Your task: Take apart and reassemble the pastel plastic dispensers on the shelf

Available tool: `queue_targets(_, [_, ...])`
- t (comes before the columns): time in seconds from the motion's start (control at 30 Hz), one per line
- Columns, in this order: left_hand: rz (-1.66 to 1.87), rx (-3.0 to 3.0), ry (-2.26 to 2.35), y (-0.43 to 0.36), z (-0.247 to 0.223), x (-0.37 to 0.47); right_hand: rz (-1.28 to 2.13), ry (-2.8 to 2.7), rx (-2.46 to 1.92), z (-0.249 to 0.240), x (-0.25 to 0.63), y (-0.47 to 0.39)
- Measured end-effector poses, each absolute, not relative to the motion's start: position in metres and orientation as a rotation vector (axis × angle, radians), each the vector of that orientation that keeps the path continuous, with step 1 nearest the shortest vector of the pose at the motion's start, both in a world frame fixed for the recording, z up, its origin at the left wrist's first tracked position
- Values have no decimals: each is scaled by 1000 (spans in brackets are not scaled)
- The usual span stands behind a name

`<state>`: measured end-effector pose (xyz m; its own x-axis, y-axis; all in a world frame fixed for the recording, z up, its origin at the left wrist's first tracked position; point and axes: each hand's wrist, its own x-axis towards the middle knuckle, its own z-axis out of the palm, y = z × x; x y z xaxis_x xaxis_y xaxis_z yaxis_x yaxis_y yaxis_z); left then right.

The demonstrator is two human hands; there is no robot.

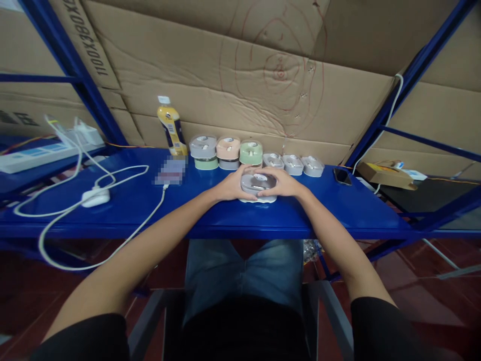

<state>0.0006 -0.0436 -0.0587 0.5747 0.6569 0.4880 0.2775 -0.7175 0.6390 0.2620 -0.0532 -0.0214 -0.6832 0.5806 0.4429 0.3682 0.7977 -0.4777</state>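
Main item: a grey, rounded box with a clear plastic lid (256, 182), near the front edge of the blue, smooth-topped worktop (240, 218), square before the seated person, probably for an even reach from both arms.

Hands: the left hand (229, 187) and the right hand (287, 184) grasped this box from opposite sides, fingers curved round its front, a hold that seemed meant to keep it level and steady. A white, wavy-edged piece (260, 199) showed beneath; whether it belonged to the box could not be told at this blur.

Rear row, left to right: a grey clear-lidded box (203, 146) on a green one (206, 164); a peach clear-lidded box (228, 148) on a grey one (229, 164); a green clear-lidded box (251, 152) on a partly hidden lower box. Stacking in pairs likely saved depth. Three pale grey, clear-lidded boxes (292, 164) stood singly, just beside them.

Left of the row: a yellow plastic bottle with a white cap (172, 126), upright against the brown cardboard backing (150, 60); before it, a flat rectangular device (170, 171) joined to a white cable (157, 206), apparently set within the cable's reach.

Right: a black smartphone (341, 176), lying flat, well apart from the hands.
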Motion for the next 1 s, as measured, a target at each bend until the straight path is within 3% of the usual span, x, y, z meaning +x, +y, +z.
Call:
queue_targets(0.47, [724,2504,729,-42,-47,-15,490,-2509,-820,-35,267,-50])
queue_targets(0.77, [1091,2236,796,-33,-51,-20,442,-2290,-864,-23,283,-45])
queue_targets(0.87, [1187,2191,821,-30,-52,-20,305,-2057,-977,-9,307,-38])
queue_targets(1.0, [1153,2265,933,-28,-57,-17,-144,-1485,-1479,3,349,-16])
